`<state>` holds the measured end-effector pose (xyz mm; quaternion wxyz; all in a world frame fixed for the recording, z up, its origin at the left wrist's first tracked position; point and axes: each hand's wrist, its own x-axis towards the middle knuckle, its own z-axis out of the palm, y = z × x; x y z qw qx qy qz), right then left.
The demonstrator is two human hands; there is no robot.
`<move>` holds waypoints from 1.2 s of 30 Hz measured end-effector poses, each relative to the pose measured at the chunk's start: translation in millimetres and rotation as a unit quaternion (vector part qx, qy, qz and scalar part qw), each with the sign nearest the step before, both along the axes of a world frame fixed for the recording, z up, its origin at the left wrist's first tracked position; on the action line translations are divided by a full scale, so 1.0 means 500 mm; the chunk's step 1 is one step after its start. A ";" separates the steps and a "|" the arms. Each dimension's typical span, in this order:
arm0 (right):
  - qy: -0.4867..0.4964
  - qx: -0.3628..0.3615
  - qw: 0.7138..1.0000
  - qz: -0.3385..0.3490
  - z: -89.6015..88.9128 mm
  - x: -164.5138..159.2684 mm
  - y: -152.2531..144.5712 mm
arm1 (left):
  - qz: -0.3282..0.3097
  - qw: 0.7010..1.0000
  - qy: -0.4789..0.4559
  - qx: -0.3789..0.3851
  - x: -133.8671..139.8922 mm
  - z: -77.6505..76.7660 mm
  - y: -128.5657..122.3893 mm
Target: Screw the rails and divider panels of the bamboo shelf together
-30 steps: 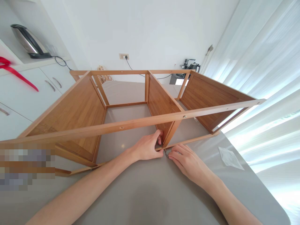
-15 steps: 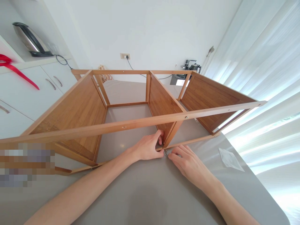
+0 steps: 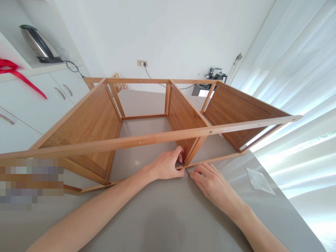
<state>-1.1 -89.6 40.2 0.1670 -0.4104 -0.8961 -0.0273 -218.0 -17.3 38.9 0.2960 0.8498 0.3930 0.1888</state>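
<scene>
A wooden shelf frame (image 3: 160,137) lies on its side on the grey table (image 3: 168,213), its several panels standing upright. My left hand (image 3: 168,164) is closed around the lower rail beside the bottom corner of the middle panel (image 3: 187,131), thumb above and fingertips below. Just right of that joint is my right hand (image 3: 207,178), its thumb and forefinger pinched on a small thin metal piece (image 3: 187,172). The metal piece points at the outer face of the rail; its exact kind is too small to make out, and its tip is close to the joint.
A clear plastic bag (image 3: 259,180) lies near the table's right edge, beside white curtains (image 3: 296,105). White cabinets with a kettle (image 3: 39,45) and red ribbon (image 3: 23,77) stand at left. Behind are a wall socket (image 3: 142,63) and a coffee maker (image 3: 211,73).
The whole view has shifted slightly, so everything sits a little further right. Both hands keep their places at the joint; the metal piece appears at a slightly different angle.
</scene>
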 end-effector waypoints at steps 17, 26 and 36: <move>-0.026 0.039 0.999 -0.011 -0.011 -0.002 0.001 | -0.007 1.000 -0.015 0.008 -0.002 -0.008 0.003; -0.004 0.007 1.000 -0.015 -0.008 -0.002 0.001 | -0.004 1.000 -0.010 0.007 -0.002 -0.002 0.001; -0.023 0.001 1.000 -0.003 -0.012 0.004 0.004 | 0.002 1.000 0.005 -0.001 0.000 0.006 -0.001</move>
